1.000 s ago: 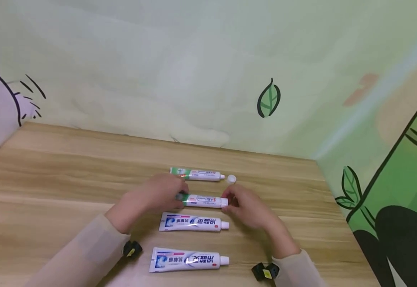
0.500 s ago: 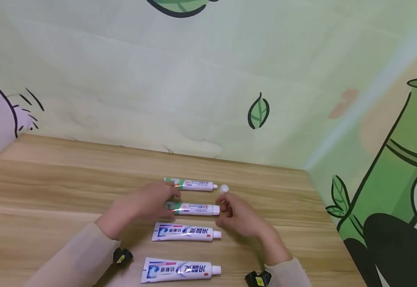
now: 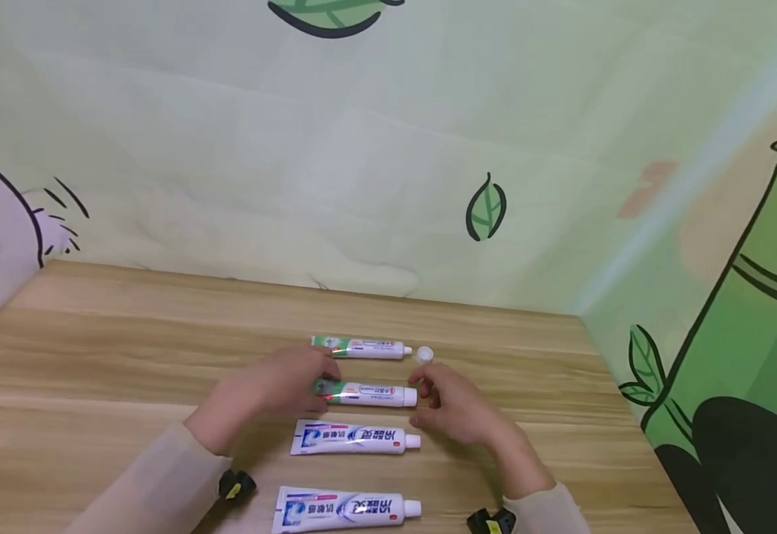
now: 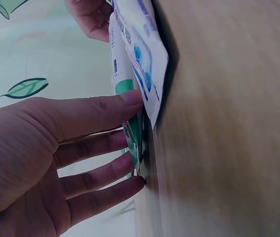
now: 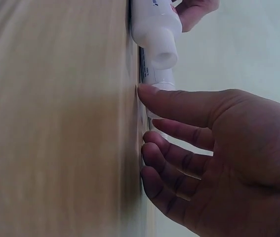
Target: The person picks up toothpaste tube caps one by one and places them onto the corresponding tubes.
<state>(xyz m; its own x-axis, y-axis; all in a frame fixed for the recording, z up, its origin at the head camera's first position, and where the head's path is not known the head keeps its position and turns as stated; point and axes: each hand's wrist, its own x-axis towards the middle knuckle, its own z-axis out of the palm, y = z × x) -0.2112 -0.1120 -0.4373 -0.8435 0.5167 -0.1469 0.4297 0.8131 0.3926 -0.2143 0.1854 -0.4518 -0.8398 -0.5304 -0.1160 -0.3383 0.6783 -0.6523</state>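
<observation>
A green-and-white toothpaste tube [image 3: 375, 394] with its cap on lies between my hands. My left hand [image 3: 274, 386] is around its green tail end, thumb on the near side and fairly straight fingers on the far side; the left wrist view shows the thumb at the tube's edge. Past the capped end, my right hand [image 3: 458, 404] has thumb and fingers spread, apart from the cap, holding nothing. Behind lies a similar toothpaste tube [image 3: 375, 348] with a bare nozzle, its loose white cap [image 3: 424, 355] just right of it.
Nearer the person lie two blue-and-white toothpaste tubes [image 3: 351, 439], both capped and pointing right, in line with the others on the wooden table [image 3: 128, 326]. A wall covering with painted leaves [image 3: 487, 208] stands behind the table and on its right.
My right hand has drawn back slightly from the tube's capped end, its fingers spreading. The left hand stays around the tail. The head view has tilted up a little.
</observation>
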